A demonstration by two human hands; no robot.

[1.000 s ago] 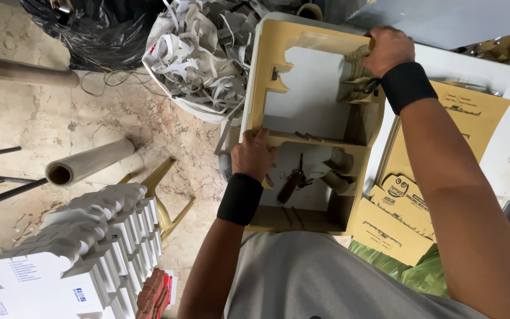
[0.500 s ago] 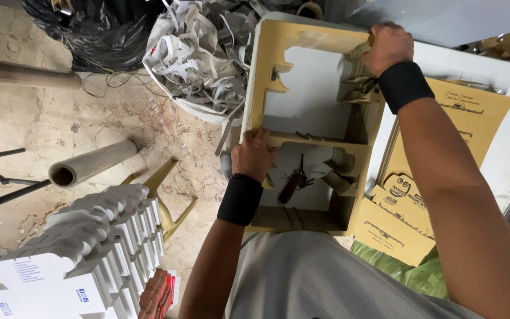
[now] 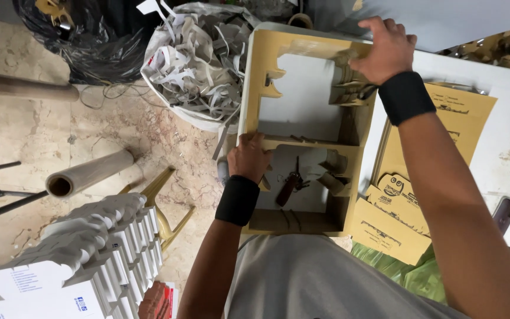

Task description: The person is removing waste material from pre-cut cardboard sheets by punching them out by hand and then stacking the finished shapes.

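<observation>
Mottled stone floor [image 3: 119,130], white table [image 3: 503,142]

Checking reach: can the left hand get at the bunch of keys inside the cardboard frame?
Probably yes. The left hand grips the cardboard frame at its left edge, and the bunch of keys lies uncovered in the opening just beside it; nothing sits between them.

My hands wear black wristbands [image 3: 238,199] and grip a mustard-yellow die-cut cardboard sheet [image 3: 302,44] with white backing, beside a bin of grey-white paper scraps [image 3: 193,59].
</observation>
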